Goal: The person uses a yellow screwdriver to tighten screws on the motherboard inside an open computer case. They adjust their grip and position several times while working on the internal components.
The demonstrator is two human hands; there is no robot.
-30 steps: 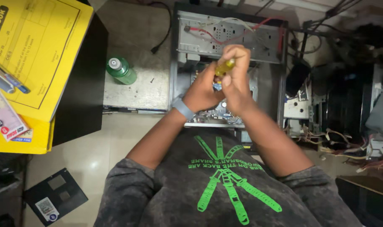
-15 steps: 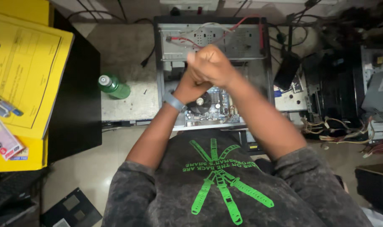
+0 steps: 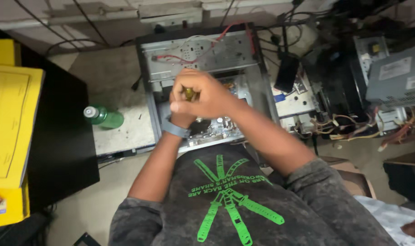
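Left of the open computer case [image 3: 203, 54] a green bottle [image 3: 105, 117] lies on the tabletop [image 3: 125, 132], near but clear of it. Over the case's middle, 2 hands work as 1 — the left hand [image 3: 180, 116] braces under the right hand [image 3: 203, 95], whose fingers [image 3: 191, 86] are wrapped tight round a yellow-handled screwdriver [image 3: 189, 94]. Best judged: keep the tool upright, press straight down, turn slowly — the tip is hidden.

**Hands Meet Over Opened Computer Case**

Both hands, left [image 3: 182, 116] and right [image 3: 205, 95], sit clasped together above the open computer case [image 3: 203, 54]. A bottle [image 3: 102, 117] lies left of the case; folders [image 3: 9, 127] lie further left. Loose parts and cables [image 3: 353, 123] lie right.
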